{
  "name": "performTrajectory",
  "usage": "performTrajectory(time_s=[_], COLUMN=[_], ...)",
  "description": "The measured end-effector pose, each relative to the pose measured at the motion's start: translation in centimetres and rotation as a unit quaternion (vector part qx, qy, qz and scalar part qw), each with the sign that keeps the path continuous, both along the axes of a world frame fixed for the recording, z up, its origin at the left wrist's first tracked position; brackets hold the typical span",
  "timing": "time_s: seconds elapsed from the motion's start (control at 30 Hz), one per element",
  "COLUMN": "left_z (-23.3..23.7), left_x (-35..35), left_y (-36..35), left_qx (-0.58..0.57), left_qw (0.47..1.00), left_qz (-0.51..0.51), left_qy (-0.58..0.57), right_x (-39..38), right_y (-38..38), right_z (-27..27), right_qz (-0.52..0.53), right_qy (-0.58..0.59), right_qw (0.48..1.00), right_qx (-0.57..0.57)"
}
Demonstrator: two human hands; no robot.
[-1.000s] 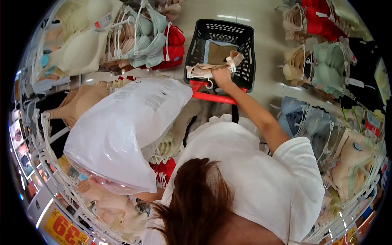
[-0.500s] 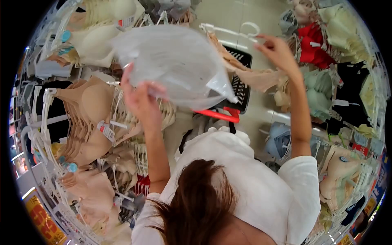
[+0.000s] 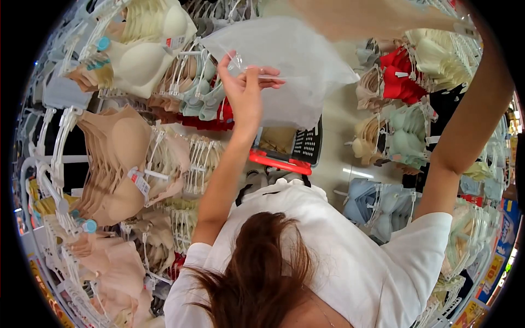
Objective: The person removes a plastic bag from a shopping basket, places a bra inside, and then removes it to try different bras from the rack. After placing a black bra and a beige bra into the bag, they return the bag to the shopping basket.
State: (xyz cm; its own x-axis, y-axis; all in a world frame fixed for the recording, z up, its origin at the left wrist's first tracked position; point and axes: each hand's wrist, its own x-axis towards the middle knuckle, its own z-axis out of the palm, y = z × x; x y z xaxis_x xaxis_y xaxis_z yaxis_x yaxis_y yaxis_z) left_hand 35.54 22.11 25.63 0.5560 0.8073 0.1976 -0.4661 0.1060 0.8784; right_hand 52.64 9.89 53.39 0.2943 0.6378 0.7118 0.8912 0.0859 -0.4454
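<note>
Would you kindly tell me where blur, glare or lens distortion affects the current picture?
All in the head view: the beige garment at the top is smeared, probably by motion; small bright glints show on the pale bag near the left hand; a streak of reflected light marks the floor; the bra displays bow toward rounded black edges.

- Bag [image 3: 306,60] fills the middle, held by the left grip [image 3: 249,87] and hiding the basket's far part
- Narrow gap into the basket [image 3: 310,146] between bag and red handle [image 3: 279,162]
- Floor [image 3: 334,134] strip open right of the basket
- Beige bras [image 3: 115,158] crowd the left side
- Blurred garment [image 3: 377,19] blocks the top
</note>
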Motion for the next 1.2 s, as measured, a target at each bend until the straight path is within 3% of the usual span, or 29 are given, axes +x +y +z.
performTrajectory(time_s=[0.1, 0.13, 0.2, 0.33, 0.4, 0.47, 0.63, 0.87, 0.93, 1.07, 1.1, 1.17, 1.2], left_z=[0.1, 0.3, 0.4, 0.4, 0.6, 0.8, 0.1, -1.0, -1.5, -4.7, -4.6, -6.7, -6.6], left_x=[0.0, -0.3, -1.0, -2.4, -3.2, -3.9, -5.6, -7.4, -8.6, -11.3, -12.0, -13.8, -14.4], left_y=[-0.3, -0.4, -0.3, 0.0, 0.3, 1.1, 2.2, 1.8, 1.7, 2.0, 1.5, 2.0, 1.8], left_qx=[-0.019, -0.018, -0.015, -0.009, -0.011, -0.018, -0.021, -0.064, -0.142, -0.148, -0.104, -0.002, -0.005], left_qw=[1.000, 1.000, 1.000, 0.999, 0.997, 0.993, 0.985, 0.979, 0.978, 0.973, 0.960, 0.908, 0.906], left_qz=[-0.002, 0.003, 0.012, 0.036, 0.053, 0.088, 0.151, 0.185, 0.141, 0.118, 0.144, 0.180, 0.184], left_qy=[-0.024, -0.022, -0.019, -0.038, -0.047, -0.077, -0.079, -0.058, 0.055, 0.134, 0.215, 0.378, 0.380], right_x=[-1.3, -2.4, -3.2, -4.7, -5.4, -5.8, -5.1, -6.9, -7.8, -7.8, -8.5, -10.1, -10.9], right_y=[1.9, 2.0, 3.4, 4.8, 5.0, 5.6, 5.1, 4.4, 4.4, 4.0, 3.9, 2.6, 1.9], right_z=[-0.6, -1.2, -1.6, -2.6, -3.7, -6.2, -10.5, -10.3, -10.7, -14.3, -15.2, -16.9, -17.9], right_qz=[0.068, 0.093, 0.112, 0.141, 0.191, 0.113, 0.117, 0.117, 0.140, 0.173, 0.203, 0.166, 0.147], right_qy=[0.055, 0.024, 0.098, 0.079, 0.167, 0.229, 0.335, 0.261, 0.256, 0.249, 0.199, 0.222, 0.234], right_qw=[0.996, 0.995, 0.989, 0.987, 0.967, 0.966, 0.932, 0.934, 0.931, 0.927, 0.938, 0.936, 0.936], right_qx=[0.008, 0.003, 0.020, 0.018, -0.012, 0.025, -0.078, -0.216, -0.218, -0.220, -0.198, -0.216, -0.220])
